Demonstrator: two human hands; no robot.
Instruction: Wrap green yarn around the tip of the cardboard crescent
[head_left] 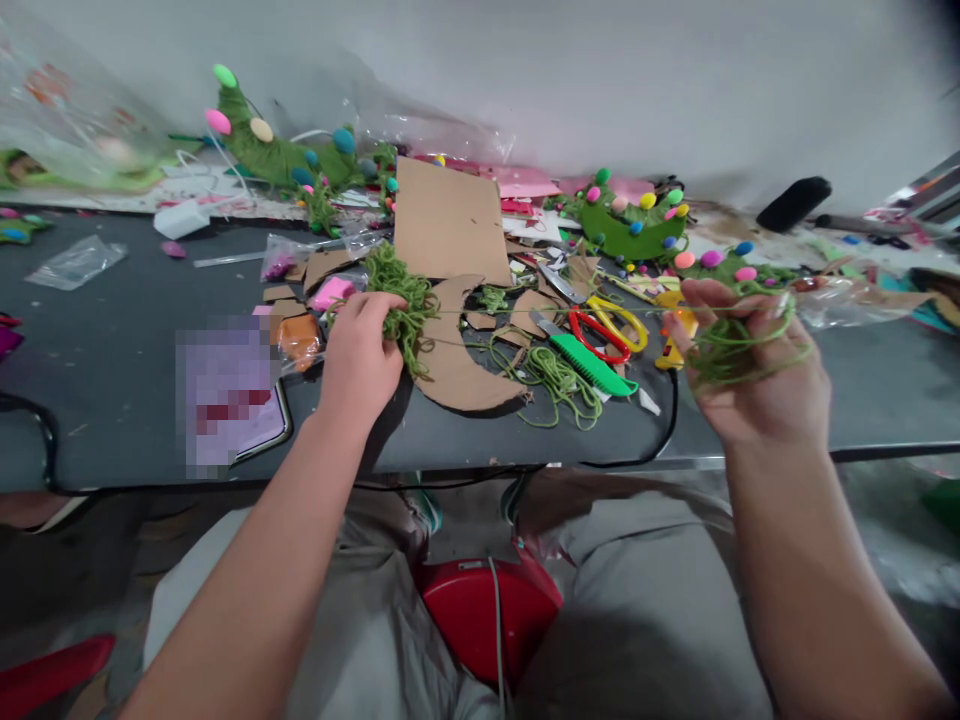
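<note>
My left hand [365,345] is closed on a loose tangle of green yarn [397,290], at the left edge of a crescent-shaped cardboard piece [457,370]. Raised on the right, my right hand [757,360] has loops of the same green yarn around its curled fingers. A taut strand runs between the two hands, above the table. Beneath it lie scissors with red and yellow handles [616,322], a green-handled utility knife [592,364] and a loose heap of green yarn [559,380]. A yellow glue gun [670,340] stands near my right hand.
A phone [240,400] lies left of my left arm. Behind the crescent is a rectangular cardboard sheet [450,220]. Green crescents with coloured balls, one at the left [270,150] and one at the right [630,230], sit along the wall among scraps. A black cable [671,425] crosses the front edge.
</note>
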